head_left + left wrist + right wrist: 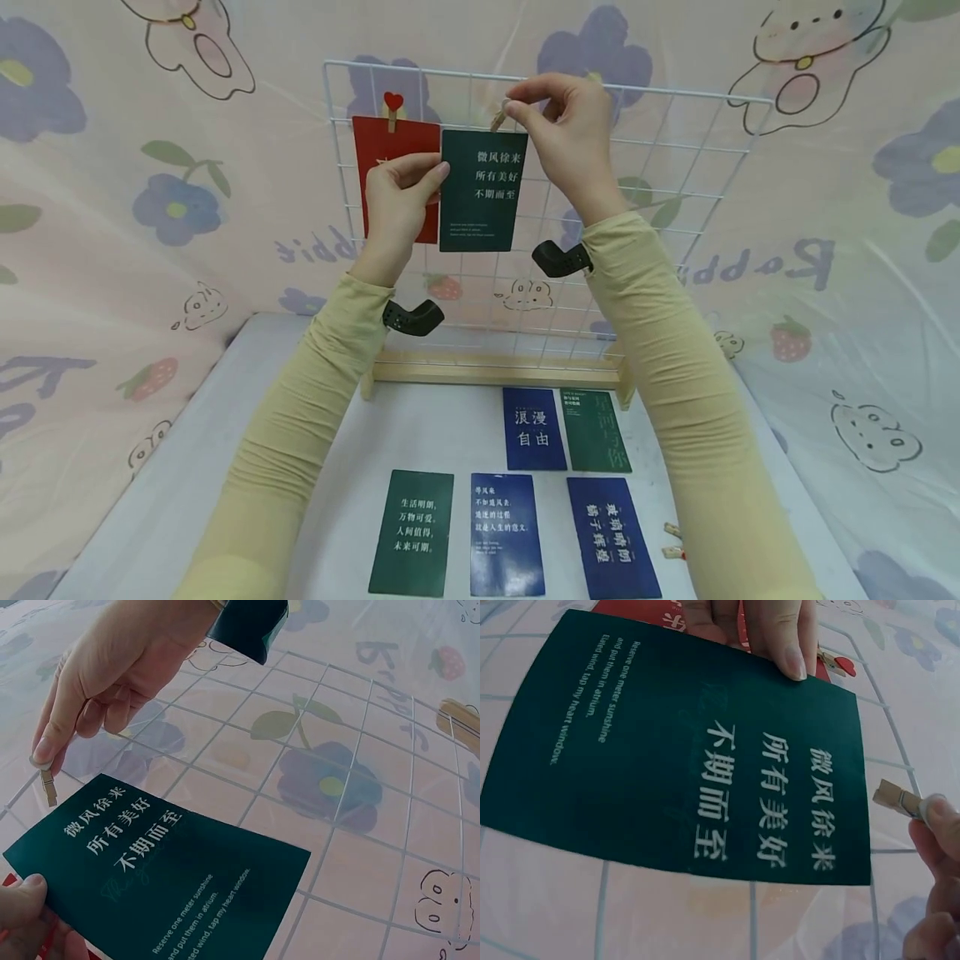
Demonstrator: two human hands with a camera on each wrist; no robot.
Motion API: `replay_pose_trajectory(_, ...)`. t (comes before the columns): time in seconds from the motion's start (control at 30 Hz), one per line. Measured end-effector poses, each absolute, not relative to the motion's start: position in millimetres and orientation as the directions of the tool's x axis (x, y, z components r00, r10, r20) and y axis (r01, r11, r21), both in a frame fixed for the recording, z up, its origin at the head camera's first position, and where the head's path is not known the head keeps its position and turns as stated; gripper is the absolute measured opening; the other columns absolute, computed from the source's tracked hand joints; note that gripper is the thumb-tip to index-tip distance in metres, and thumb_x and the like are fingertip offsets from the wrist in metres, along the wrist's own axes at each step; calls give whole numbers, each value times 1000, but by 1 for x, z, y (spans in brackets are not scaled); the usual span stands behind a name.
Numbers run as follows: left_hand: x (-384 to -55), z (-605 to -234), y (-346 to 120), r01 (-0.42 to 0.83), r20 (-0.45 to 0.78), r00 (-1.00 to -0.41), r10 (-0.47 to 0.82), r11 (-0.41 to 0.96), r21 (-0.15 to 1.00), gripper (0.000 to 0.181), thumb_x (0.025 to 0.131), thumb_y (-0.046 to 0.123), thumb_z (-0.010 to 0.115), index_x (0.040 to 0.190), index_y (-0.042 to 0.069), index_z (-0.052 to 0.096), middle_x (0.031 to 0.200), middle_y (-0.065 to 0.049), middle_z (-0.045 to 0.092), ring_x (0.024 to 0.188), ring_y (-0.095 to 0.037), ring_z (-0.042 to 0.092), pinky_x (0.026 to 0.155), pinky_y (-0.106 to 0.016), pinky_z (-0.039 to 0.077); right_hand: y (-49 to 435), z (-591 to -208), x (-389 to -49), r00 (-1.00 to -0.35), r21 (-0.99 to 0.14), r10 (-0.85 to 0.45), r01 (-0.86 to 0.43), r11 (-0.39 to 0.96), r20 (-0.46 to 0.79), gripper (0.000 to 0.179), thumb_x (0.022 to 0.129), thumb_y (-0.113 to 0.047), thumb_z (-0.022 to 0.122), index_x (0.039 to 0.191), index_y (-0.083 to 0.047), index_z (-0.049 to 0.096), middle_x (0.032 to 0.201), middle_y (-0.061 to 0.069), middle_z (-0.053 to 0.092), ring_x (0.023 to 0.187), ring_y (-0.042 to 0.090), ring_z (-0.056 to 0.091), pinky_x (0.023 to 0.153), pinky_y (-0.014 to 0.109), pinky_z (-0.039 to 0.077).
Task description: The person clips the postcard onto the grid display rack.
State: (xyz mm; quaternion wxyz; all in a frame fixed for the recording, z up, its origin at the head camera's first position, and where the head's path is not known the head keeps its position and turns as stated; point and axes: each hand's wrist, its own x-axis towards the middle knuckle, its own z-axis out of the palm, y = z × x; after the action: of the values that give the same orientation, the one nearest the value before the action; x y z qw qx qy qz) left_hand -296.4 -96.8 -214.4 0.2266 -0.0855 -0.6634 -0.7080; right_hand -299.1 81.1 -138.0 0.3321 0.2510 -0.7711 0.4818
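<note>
Yellow sleeves [697,383] reach toward a wire rack [495,370]. One left hand [396,200] pinches a green card [482,212]; the right hand [576,129] pinches a wooden clip [498,121] near its top edge.

"微风徐来 所有美好 不期而至" on the upper green card [483,196], "浪漫自由" on a blue card [535,429].

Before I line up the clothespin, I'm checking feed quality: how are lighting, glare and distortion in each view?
Head: brightly lit, pale glare streaks on the patterned backdrop, smallest print on the held green card unreadable; left wrist: dimmer, that print legible but cropped at the bottom; right wrist: also dim, the card's edges looking bowed.
</note>
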Motion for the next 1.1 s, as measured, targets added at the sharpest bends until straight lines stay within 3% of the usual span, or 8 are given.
replay_pose_trajectory(0.13, -296, -214, -97, 418, 407, -891, -200, -17, 908, 26, 89, 16, 68, 112, 6, 71, 102, -7, 70, 91, -20, 63, 81, -25, 54, 83, -140, -306, -651, -572, -71, -710, 411, 756, 14, 87, -9, 71, 95, 1, 74, 85, 3, 69, 55, 11, 36, 54, 23, 27)
replay_pose_trajectory(0.3, -295, -214, -96, 415, 406, -891, -203, -2, 910, 26, 89, 16, 68, 112, 6, 71, 102, -6, 70, 90, -19, 63, 81, -26, 54, 82, -138, -301, -656, -577, -64, -702, 418, 752, 14, 87, -6, 70, 97, 4, 73, 86, 7, 70, 54, 9, 36, 54, 22, 27)
replay_pose_trajectory(0.57, -298, -211, -93, 433, 422, -871, -250, 12, 901, 24, 88, 15, 70, 109, 3, 72, 98, -8, 71, 83, -18, 63, 77, -26, 55, 85, -142, -324, -640, -538, -72, -696, 475, 765, 13, 86, -17, 73, 94, -7, 76, 84, 1, 70, 54, 12, 40, 60, 20, 32)
replay_pose_trajectory(0.73, -296, -209, -92, 422, 410, -870, -275, 14, 906, 24, 87, 15, 70, 108, 4, 73, 97, -8, 71, 82, -18, 63, 76, -25, 55, 80, -144, -325, -626, -528, -88, -717, 455, 775, 11, 87, -17, 72, 91, -8, 77, 82, 0, 70, 54, 14, 41, 52, 24, 31)
replay_pose_trajectory(1.1, -299, -210, -90, 428, 420, -861, -287, 39, 903, 24, 87, 16, 70, 109, 6, 73, 98, -7, 71, 83, -18, 63, 76, -24, 54, 74, -142, -323, -624, -469, -115, -685, 558, 773, 11, 88, -16, 71, 91, -8, 77, 84, 1, 72, 53, 10, 43, 51, 22, 33)
